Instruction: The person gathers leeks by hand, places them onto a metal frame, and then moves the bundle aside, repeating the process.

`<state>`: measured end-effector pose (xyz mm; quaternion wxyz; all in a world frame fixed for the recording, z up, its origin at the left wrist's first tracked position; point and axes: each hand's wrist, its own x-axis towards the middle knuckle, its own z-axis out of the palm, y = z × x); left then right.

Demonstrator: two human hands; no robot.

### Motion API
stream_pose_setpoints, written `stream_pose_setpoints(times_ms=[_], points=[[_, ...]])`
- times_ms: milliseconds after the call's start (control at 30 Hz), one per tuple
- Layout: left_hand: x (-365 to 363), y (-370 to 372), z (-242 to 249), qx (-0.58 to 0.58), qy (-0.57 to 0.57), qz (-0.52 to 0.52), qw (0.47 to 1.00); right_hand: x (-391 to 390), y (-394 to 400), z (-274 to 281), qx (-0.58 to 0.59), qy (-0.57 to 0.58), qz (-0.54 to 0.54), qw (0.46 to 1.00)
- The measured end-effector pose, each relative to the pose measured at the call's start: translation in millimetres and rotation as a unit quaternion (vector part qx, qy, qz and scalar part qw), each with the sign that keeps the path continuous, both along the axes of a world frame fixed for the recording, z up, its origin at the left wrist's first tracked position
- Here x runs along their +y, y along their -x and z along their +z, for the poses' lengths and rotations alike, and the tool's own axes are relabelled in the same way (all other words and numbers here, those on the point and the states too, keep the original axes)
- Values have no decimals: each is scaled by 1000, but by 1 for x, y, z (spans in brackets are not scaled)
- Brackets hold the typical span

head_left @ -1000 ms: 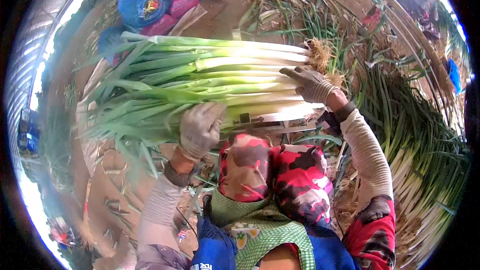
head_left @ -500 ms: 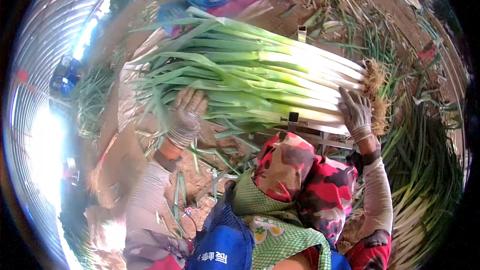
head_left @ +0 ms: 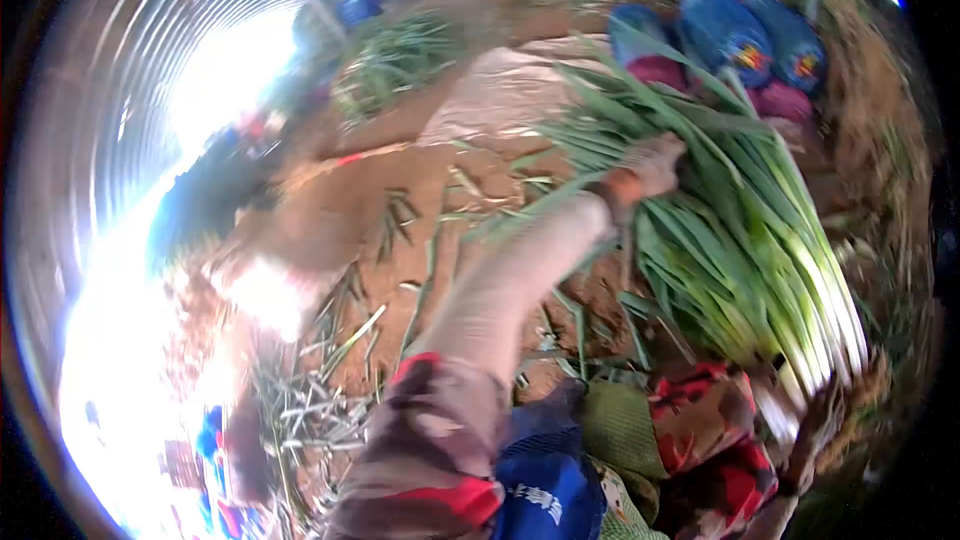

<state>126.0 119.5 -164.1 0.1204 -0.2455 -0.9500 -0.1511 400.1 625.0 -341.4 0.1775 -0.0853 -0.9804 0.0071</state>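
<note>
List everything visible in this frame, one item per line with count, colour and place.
green onion bundle: one, green leaves and white stalks, right of centre
sacks: about three, blue with pink parts, upper right behind the bundle
tarp or sheet: one, tan, on the ground at upper centre
loose leaves: many, green, scattered on brown soil
left hand: gloved, on the bundle's leafy end
right hand: gloved, blurred, at the white stalk end

Left hand in a grey knit glove, blurred; beige sleeve w/ dark cuff. Red-black camo cloth, blue apron w/ white lettering, green checked fabric.
</note>
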Motion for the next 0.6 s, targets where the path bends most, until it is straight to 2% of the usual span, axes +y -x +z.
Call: stream_pose_setpoints(times_ms=[33, 67, 100, 167, 200, 300, 333, 433, 467, 533, 567, 600], points=[[2, 19, -15, -12, 34, 12, 999, 2, 2, -3, -17, -33, -19, 999], [10, 25, -5, -96, 71, 49, 992, -1, 1, 1, -15, -15, -14, 1000], [18, 27, 9, -180, 103, 79, 975, 13, 4, -7, 54, -20, 74, 996], [12, 23, 6, -194, 83, 66, 975, 30, 11, -28, 15, -79, 20, 997], [9, 19, 4, -201, 75, 57, 975, 27, 13, -20, 40, -67, 39, 996], [-37, 28, -40, -106, -36, -35, 993, -15, -4, 23, 121, -20, 86, 989], [-49, 29, -43, -77, -111, -67, 989, -14, 0, 20, 133, -37, 84, 987], [-61, 23, -24, -234, -233, -51, 942, -7, 3, 8, 138, -82, 73, 984], [-50, 5, 4, -278, -274, 22, 920, -7, 3, 8, 122, -90, 67, 986], [-24, -29, 34, -88, -206, 83, 971, -10, 1, 12, 106, -114, 58, 986], [-10, -45, 42, 10, -167, 111, 980, -14, 2, 16, 110, -129, 56, 984], [11, -60, 44, 105, -218, 57, 969, -16, 3, 20, 116, -144, 54, 981]])
